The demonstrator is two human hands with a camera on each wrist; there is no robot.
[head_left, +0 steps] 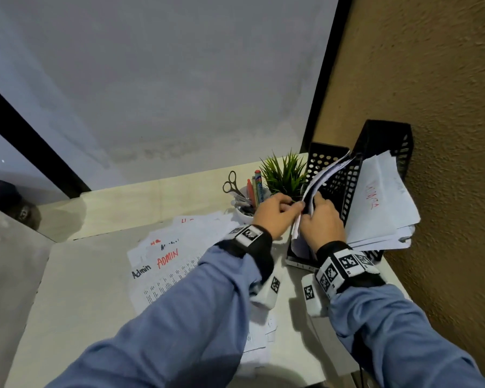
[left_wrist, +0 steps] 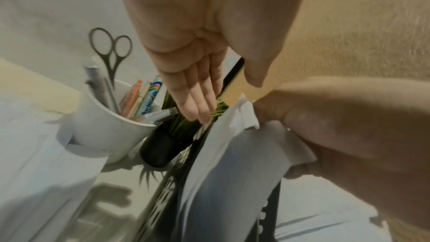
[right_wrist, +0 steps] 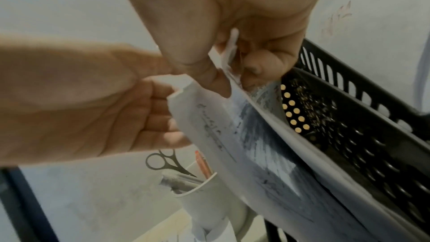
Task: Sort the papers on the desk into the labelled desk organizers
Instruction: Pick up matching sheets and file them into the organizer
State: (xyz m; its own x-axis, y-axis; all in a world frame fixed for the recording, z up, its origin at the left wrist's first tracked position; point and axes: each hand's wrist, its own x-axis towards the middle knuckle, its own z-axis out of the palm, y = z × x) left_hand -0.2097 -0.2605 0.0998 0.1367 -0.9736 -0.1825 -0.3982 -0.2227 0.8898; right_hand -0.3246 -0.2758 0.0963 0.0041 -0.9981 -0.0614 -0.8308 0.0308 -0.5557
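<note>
Both hands met at the black organizer (head_left: 331,175) at the back right of the desk (head_left: 76,275). The right hand (head_left: 324,224) pinched a bunch of papers (head_left: 324,175) between thumb and curled fingers. The papers stood inside that organizer. The left hand (head_left: 275,214) held the front sheet — its fingers straight behind it, thumb on the near side. More papers (head_left: 163,259) lay flat on the desk, marked "Admin". A white cup (left_wrist: 109,132) with scissors (left_wrist: 111,51) and pens stood just beside a small plant (head_left: 284,172).

Head view above, wrist views close in.
Head looks down; both wrists share the white pen cup (left_wrist: 109,132) (right_wrist: 209,198) near 7 o'clock.
</note>
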